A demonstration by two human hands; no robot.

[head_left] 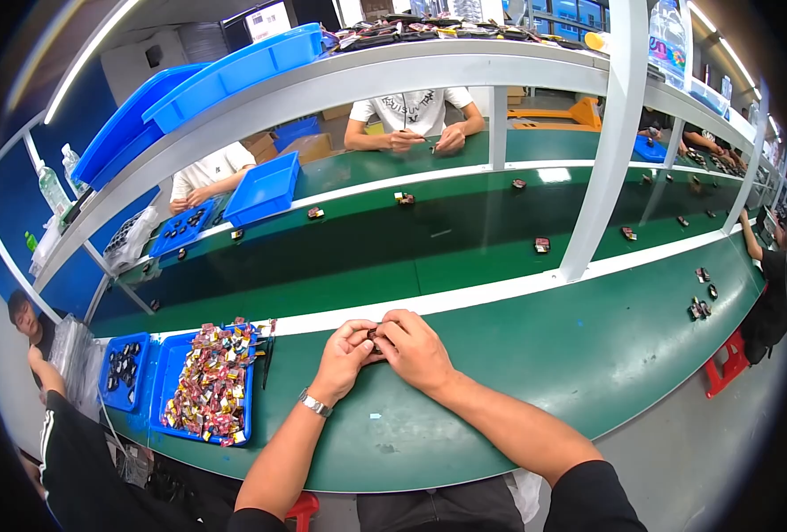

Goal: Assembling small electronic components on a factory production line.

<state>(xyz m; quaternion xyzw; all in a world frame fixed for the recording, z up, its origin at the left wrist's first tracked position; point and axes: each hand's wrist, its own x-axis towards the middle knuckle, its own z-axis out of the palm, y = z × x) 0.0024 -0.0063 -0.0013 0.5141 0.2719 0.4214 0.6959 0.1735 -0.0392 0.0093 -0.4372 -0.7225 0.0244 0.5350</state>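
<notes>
Over the green bench top my left hand and my right hand meet, fingers closed in a pinch. Between the fingertips is a small dark part, mostly covered, so its exact kind cannot be made out. Left of my hands stands a blue tray heaped with small red circuit-board pieces that have yellow and white bits. Thin dark tool-like sticks lie by its right edge. Beyond it, a smaller blue tray holds small black parts.
Ahead runs a green conveyor belt carrying scattered small assemblies. A white metal post and overhead shelf cross the view. Co-workers sit opposite, at left and at far right. More small assemblies lie on the bench's right end.
</notes>
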